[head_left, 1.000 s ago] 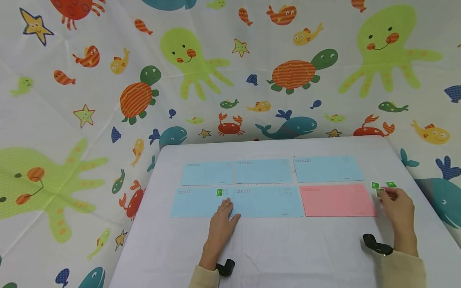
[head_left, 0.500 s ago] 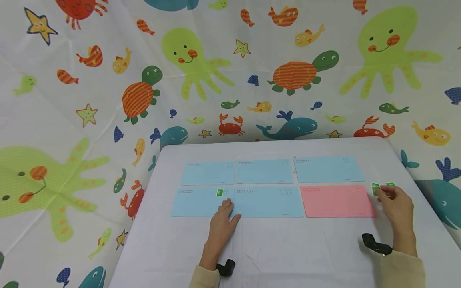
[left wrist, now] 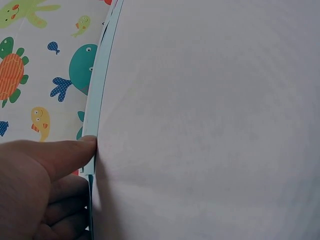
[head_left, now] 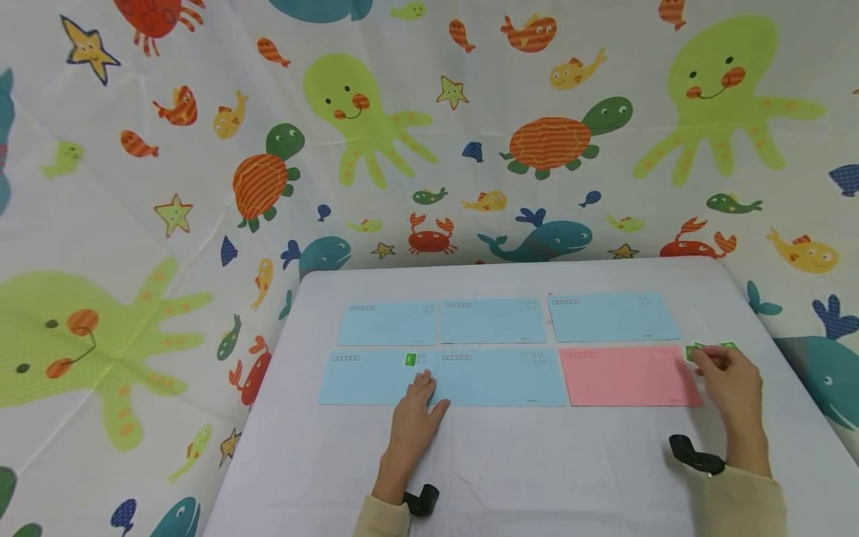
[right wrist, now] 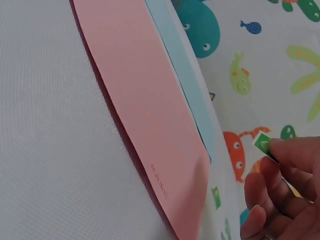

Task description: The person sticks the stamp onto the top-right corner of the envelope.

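Right hand [head_left: 734,382], right of pink envelope [head_left: 629,377]: pinches green stamp [right wrist: 262,142] | Left hand [head_left: 414,409], left of it: fingers straight, grips nothing | Oops: tiny stamp could drop if pinch slips

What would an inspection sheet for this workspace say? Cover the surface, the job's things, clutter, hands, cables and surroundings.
Surface: white table, with faint creases.
Job's things: five blue envelopes and one pink envelope, in two rows; one green stamp on the front-left blue envelope, beside its printed box; another stamp behind the right hand, partly hidden.
Clutter: nothing seen.
Hands: the left hand rests its fingers on the front-left blue envelope; the right hand pinches a stamp.
Cables: nothing seen.
Surroundings: cloth printed with sea animals, behind and left of the table.
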Tool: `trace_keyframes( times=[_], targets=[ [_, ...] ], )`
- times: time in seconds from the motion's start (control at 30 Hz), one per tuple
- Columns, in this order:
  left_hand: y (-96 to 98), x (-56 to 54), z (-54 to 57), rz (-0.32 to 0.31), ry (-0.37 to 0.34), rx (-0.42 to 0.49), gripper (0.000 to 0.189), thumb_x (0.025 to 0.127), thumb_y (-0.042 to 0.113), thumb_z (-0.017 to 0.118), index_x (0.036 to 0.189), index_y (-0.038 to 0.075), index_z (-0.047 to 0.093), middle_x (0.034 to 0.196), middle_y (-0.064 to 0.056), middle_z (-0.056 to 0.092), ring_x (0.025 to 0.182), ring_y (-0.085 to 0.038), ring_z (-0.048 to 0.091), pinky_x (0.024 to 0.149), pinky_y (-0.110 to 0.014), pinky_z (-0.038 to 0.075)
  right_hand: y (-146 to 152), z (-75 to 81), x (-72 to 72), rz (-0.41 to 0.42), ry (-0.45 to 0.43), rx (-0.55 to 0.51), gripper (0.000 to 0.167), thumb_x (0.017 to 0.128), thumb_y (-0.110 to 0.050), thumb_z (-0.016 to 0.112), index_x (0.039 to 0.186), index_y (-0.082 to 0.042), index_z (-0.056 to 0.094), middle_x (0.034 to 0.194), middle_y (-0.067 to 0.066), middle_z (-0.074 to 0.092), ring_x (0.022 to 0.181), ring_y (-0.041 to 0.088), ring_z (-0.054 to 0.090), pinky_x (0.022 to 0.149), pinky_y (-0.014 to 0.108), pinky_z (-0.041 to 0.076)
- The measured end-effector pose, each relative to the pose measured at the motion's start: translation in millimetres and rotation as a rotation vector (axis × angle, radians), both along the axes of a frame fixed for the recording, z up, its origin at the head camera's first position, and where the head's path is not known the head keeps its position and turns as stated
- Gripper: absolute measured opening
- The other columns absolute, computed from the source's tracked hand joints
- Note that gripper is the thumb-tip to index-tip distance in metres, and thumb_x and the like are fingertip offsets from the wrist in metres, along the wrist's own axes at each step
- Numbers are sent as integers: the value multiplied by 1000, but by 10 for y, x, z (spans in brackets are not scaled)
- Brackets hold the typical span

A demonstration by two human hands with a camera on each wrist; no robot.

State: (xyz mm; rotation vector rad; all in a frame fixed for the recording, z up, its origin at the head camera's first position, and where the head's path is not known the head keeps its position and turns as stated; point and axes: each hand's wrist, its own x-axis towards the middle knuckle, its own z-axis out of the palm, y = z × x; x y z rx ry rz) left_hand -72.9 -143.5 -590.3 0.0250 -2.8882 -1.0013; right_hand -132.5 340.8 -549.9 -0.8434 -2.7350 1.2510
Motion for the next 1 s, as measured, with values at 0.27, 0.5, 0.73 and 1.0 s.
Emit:
trace_keyframes(
  times=[0.27,0.5,0.73,1.0],
  targets=[
    [4,-8,15,-3,-1,-11,53,92,24,73,133,-5,60,147,-18,54,141,-37,46,113,-55,41,-93,48,-8,49,31,4,60,100,-48,52,136,0,54,107,12,63,72,-4,47,56,15,42],
    [14,-8,23,0,-3,-13,53,92,24,73,134,-5,60,148,-17,54,142,-36,46,113,-55,41,-204,8,-44,117,54,15,61,99,-49,55,134,1,58,120,22,62,82,3,49,62,15,40],
    [15,-5,24,6,-15,-4,53,92,25,72,134,-4,60,149,-17,53,142,-36,45,114,-55,40,-356,-17,-92,192,118,20,49,102,-39,56,128,3,61,114,24,66,72,-7,51,60,5,46],
    [16,-6,34,8,-14,-2,53,92,25,73,134,-4,60,148,-17,53,142,-36,46,114,-54,40,-484,-2,-118,236,120,-40,43,105,-29,52,130,5,59,117,26,65,74,-7,58,63,3,46]
  ],
)
